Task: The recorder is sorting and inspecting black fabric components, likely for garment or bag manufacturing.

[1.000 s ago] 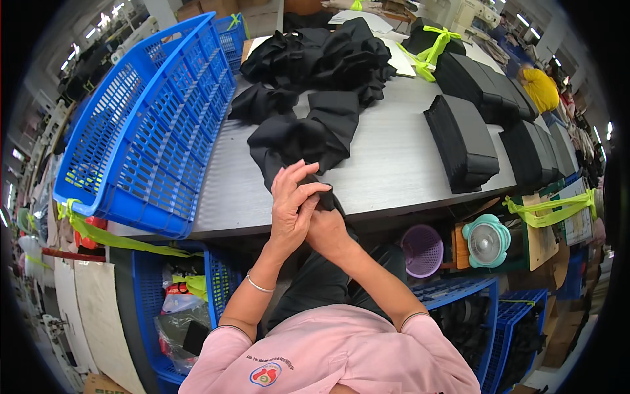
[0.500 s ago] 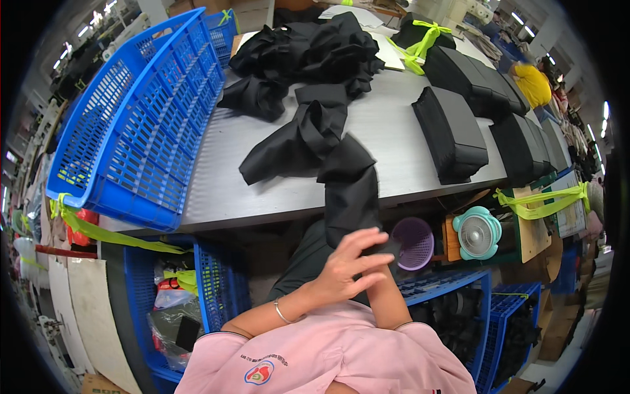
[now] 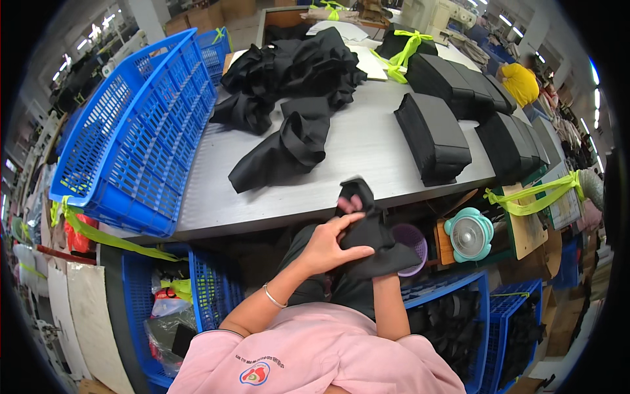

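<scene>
So the main thing here is a limp piece of matte black fabric (image 3: 373,238), held over the person's lap, with its far end overlapping the near edge of a smooth grey-topped worktable (image 3: 367,154) from this angle. The left hand (image 3: 325,248), with a thin silvery bangle (image 3: 272,298) on its wrist, is laid on top of it, thumb spread well apart from the fingers, so pretty loose looking. The right hand (image 3: 351,203) is mostly buried in the fabric; just some blurry fingertips show near the far end, and honestly I can't tell if they're gripping anything.

Taking that fabric as the clock centre: a crumpled black cloth strip (image 3: 282,148) lies on the table around 11, and a big messy heap of black cloth (image 3: 295,69) sits farther out the same way. Large blue plastic lattice crate (image 3: 125,211) at 10. Neat block of stacked black pieces (image 3: 434,134) at 1. At 3 there's a purple perforated plastic basket (image 3: 413,240), partly hidden by the fabric, then a round turquoise fan (image 3: 469,235) beyond it.
</scene>
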{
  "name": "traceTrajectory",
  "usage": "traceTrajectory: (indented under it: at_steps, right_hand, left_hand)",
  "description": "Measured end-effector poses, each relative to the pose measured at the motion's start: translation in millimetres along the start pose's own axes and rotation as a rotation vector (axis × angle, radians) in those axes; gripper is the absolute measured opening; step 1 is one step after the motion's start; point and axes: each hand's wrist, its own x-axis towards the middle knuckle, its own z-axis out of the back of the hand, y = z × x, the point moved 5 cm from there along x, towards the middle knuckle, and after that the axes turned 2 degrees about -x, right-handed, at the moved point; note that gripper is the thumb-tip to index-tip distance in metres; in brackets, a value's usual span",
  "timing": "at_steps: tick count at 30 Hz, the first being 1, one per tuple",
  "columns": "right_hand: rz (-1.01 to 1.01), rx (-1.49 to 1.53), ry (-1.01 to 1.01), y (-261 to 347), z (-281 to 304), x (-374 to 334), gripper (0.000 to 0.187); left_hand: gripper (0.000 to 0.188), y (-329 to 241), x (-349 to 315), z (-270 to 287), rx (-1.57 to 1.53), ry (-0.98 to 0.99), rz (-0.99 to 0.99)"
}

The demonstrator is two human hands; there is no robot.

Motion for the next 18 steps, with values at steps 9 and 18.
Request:
traceTrajectory:
  at_steps: [9,18]
  right_hand:
    - [0.258,-0.179,-0.19,11,77,26,0.023]
    - [0.261,-0.38,-0.252,-17,101,45,0.031]
  left_hand:
    - [0.104,-22,-29,-22,-0.011,-0.24,-0.339]
    - [0.006,20,-18,-4,-0.39,-0.324,-0.1]
